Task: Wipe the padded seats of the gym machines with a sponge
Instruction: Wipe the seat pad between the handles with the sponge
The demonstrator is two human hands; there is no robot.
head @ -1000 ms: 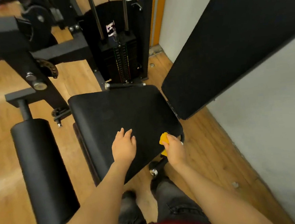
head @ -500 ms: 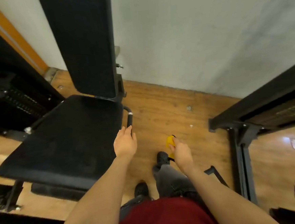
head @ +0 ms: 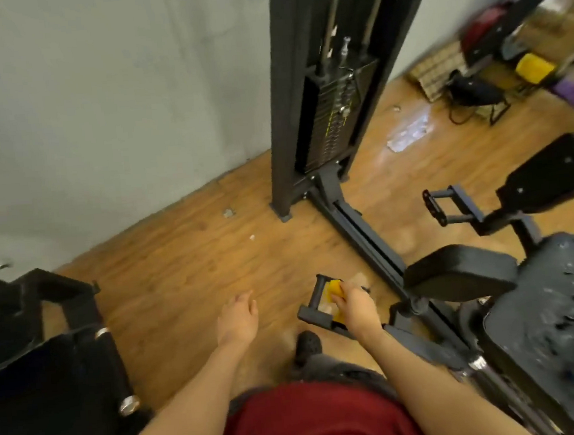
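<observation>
View has swung to another machine; right hand (head: 356,309) grip still clamps sponge (head: 334,291), left hand (head: 236,315) relaxed.

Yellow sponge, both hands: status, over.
Right hand grips yellow sponge, off any pad. Left hand open, empty. Worn black padded seat at right, unwiped; black metal footrest frame beneath the sponge.

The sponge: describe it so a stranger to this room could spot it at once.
Start at the tall black weight stack against the grey wall and follow its floor rail down toward the person. Just left of that rail, the right hand pinches the sponge. It is small and bright yellow amid black machine parts.
</observation>
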